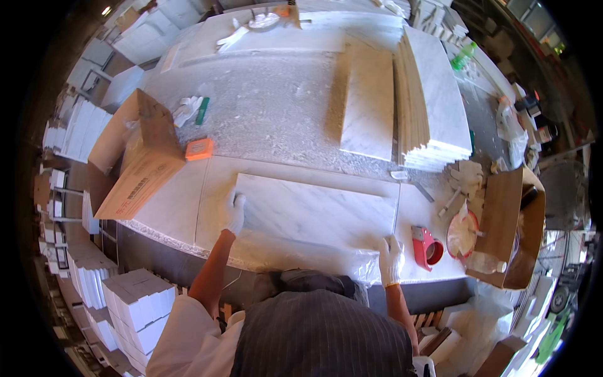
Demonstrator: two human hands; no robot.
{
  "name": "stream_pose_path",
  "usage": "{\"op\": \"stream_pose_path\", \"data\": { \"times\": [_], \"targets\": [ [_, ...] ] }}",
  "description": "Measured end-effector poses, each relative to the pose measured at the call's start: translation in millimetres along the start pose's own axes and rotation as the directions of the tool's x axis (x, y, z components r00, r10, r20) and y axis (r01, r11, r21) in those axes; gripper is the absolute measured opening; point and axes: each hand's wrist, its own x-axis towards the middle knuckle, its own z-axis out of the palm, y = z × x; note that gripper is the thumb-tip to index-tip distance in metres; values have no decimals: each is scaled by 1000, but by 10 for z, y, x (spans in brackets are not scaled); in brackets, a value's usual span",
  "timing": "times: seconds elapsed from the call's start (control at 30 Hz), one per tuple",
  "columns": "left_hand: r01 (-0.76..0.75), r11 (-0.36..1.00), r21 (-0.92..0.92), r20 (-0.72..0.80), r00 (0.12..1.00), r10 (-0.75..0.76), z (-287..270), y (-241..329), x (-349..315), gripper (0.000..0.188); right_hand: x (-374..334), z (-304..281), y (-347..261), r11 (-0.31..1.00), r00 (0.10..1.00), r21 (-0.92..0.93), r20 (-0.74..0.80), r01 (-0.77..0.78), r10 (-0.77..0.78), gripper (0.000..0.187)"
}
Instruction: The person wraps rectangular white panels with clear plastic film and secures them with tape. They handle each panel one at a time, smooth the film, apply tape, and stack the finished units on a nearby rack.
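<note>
A long white marble slab (314, 207) with grey veins lies flat on the near part of the worktable, in front of me. My left hand (234, 212), in a white glove, grips its left edge, fingers bent at the rim. At its near right corner, my gloved right hand (392, 259) holds the slab's edge; some of the fingers are hidden from me. Clear plastic film (301, 252) lies along the slab's near side, between the two hands. Right of my right hand stands a red tape dispenser (427, 248).
An open cardboard box (141, 157) stands at left beside an orange block (199, 149); another box (502, 220) is at right by a red-rimmed bowl (463, 234). Stacked marble slabs (440, 94) and a flat slab (369, 103) lie farther back. White cartons (138, 308) sit lower left.
</note>
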Motion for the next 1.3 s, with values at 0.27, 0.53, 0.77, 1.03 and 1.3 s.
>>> {"op": "stream_pose_path", "data": {
  "times": [0.27, 0.53, 0.77, 1.03, 1.3],
  "targets": [
    [13, 995, 96, 96, 995, -22, -95, -65, 14, 50, -2, -41, -79, 1000, 1000, -3, -5, 7, -7, 23],
    [24, 999, -23, 187, 982, -19, -489, -296, -323, 71, -253, -212, -93, 989, 998, -131, 4, 66, -66, 52],
    [104, 931, 349, 244, 950, -197, -662, 218, -1036, 41, -715, -132, -6, 967, 993, -241, 69, -78, 97, 51],
    [459, 851, -256, 404, 850, -338, -900, -195, -856, 20, -697, -33, 322, 850, 930, 412, 300, -327, 212, 20],
    [815, 502, -288, 855, 455, -248, -966, -147, -938, 28, -641, -482, -85, 438, 409, 313, 901, -843, 144, 39]
  ]
}}
